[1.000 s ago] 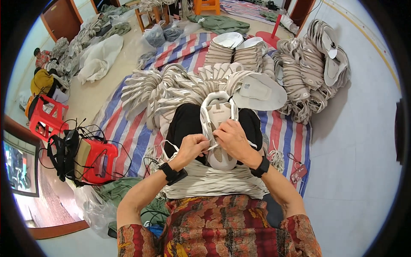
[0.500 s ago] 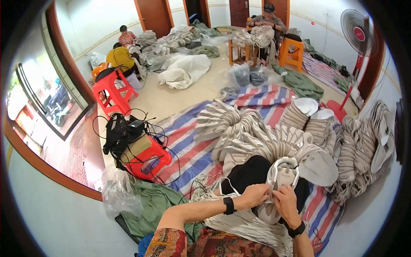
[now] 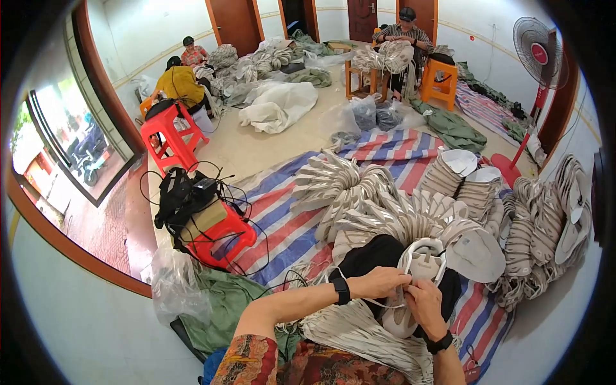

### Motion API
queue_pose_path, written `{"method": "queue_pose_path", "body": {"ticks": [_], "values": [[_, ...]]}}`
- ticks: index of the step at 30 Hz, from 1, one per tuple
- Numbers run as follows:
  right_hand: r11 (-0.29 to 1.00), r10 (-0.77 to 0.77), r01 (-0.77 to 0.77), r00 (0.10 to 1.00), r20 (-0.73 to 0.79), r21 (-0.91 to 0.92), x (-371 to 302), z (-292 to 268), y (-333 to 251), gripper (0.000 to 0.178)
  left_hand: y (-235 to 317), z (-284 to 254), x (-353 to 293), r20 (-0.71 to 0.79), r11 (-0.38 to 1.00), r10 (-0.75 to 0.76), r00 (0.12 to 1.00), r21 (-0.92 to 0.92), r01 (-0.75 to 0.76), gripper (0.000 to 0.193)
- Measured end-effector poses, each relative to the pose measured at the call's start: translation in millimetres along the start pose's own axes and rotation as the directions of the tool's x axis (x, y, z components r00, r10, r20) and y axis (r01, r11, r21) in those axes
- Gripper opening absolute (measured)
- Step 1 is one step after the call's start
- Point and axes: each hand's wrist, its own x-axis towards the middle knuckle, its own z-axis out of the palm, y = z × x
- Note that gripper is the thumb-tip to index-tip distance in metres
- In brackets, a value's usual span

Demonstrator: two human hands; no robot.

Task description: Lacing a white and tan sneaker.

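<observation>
A beige-and-white shoe upper point(image 3: 423, 259) lies over my lap, on black cloth point(image 3: 372, 260), with its opening facing away from me. My left hand point(image 3: 384, 282) is closed in a pinch at the upper's left eyelet edge. A thin pale shoelace point(image 3: 377, 303) loops beneath that hand. My right hand point(image 3: 425, 303) is closed too, its thumb and fingers pinching the middle of the upper close to the left fingertips. The fingers hide the exact spot they grip. A bundle of loose white laces point(image 3: 359, 337) lies across my lap below the hands.
Fanned rows of shoe uppers point(image 3: 398, 215) cover the striped sheet point(image 3: 282, 218) ahead, with more stacks point(image 3: 536, 224) at right. A red stool point(image 3: 221, 240) bears a box and tangled black cables. A standing fan point(image 3: 538, 54) is at far right. Several people sit working farther back.
My left hand has risen slightly toward the right fingertips. The lace loop that stood up left of it now hangs below it. The view has shifted a little.
</observation>
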Motion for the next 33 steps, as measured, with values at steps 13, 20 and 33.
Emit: {"method": "queue_pose_path", "body": {"ticks": [13, 20, 33], "values": [[0.996, -0.031, 0.026, 0.998, 0.053, 0.087, 5.1, -2.7, 2.1, 0.012, -1.2, 10.3, -1.9, -0.099, 0.997, -0.031, 0.995, -0.075, 0.023, 0.029], [0.950, -0.203, 0.195, 0.979, -0.009, -0.246, -6.2, -26.3, 14.6, 0.007, 13.8, 12.7, 0.8, -0.039, 0.995, -0.043, 0.998, -0.091, 0.039, 0.032], [0.973, 0.172, -0.206, 0.949, -0.264, -0.106, -28.3, -89.2, 133.8, 0.030, 9.5, 4.4, -23.4, 0.143, 0.960, -0.190, 0.971, -0.180, 0.215, 0.022]]}}
